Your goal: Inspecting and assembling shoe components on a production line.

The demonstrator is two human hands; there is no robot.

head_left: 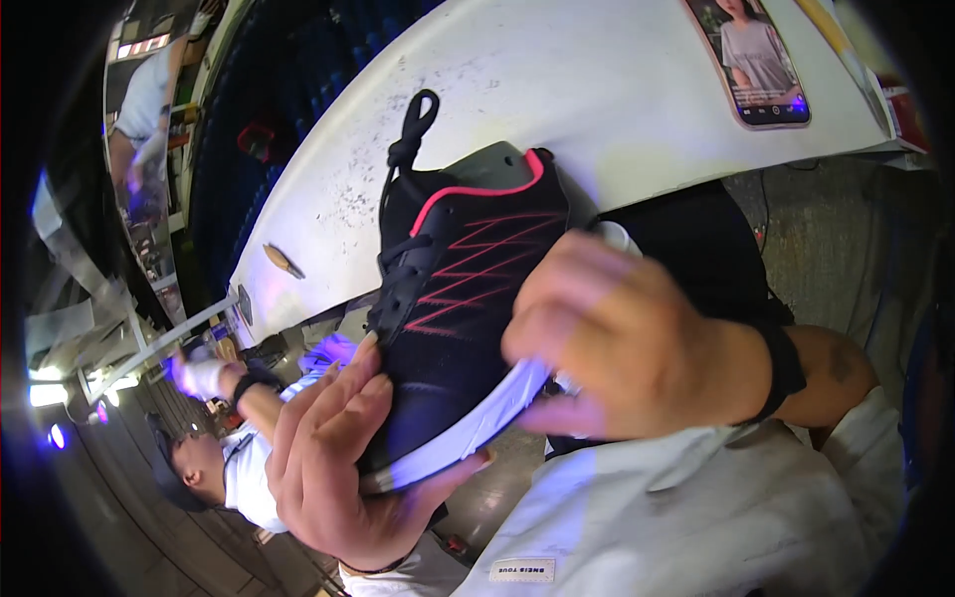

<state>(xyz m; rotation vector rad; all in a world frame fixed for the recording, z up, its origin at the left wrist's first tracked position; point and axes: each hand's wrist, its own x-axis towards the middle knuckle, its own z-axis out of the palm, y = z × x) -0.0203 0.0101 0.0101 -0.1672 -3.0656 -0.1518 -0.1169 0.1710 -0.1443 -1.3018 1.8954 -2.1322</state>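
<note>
A black sneaker (468,289) with pink zigzag lines, a pink collar edge and a white sole (468,438) is held up over the table's near edge. My left hand (333,453) grips it at the toe, thumb on the upper and fingers beneath the sole. Its black laces (408,139) stick up in a knotted loop. My right hand (627,343) is curled against the side of the shoe by the sole and blurred by motion. Something white (617,237) shows just behind the right hand's knuckles; what the fingers hold is hidden.
The scuffed white table (328,189) curves behind the shoe. On it lie a phone (756,60) with a lit screen and a small tan piece (284,261). A person in a dark cap (174,463) works at the left; another person (149,99) stands farther back.
</note>
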